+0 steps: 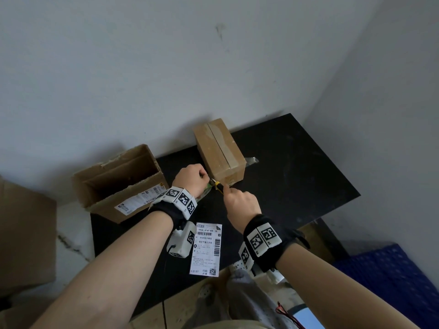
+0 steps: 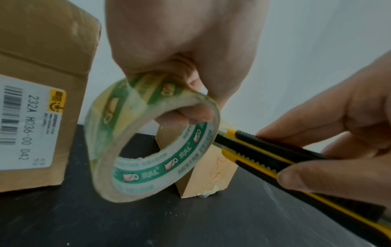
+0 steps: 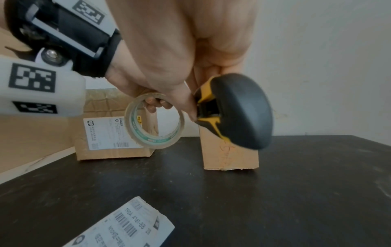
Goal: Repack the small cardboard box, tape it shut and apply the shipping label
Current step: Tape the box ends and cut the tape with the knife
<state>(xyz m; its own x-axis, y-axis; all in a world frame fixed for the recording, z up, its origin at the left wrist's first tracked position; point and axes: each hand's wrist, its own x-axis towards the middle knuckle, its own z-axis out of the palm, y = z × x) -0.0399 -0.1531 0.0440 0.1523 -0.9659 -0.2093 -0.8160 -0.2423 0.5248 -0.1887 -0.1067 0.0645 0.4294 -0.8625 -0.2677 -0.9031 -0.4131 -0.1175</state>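
A larger open cardboard box (image 1: 118, 184) stands at the left rear of the black table (image 1: 297, 176), flaps raised, with a white printed label (image 1: 140, 200) on its near face; the wrist view reads "232A H036-00 D42" on it. More brown cardboard (image 1: 23, 236) stands off the table to the left. A blue perforated item (image 1: 389, 279) lies low at the right, beyond the table edge. The pale grey wall (image 1: 166, 67) behind carries a dark scuff mark (image 1: 220, 29).
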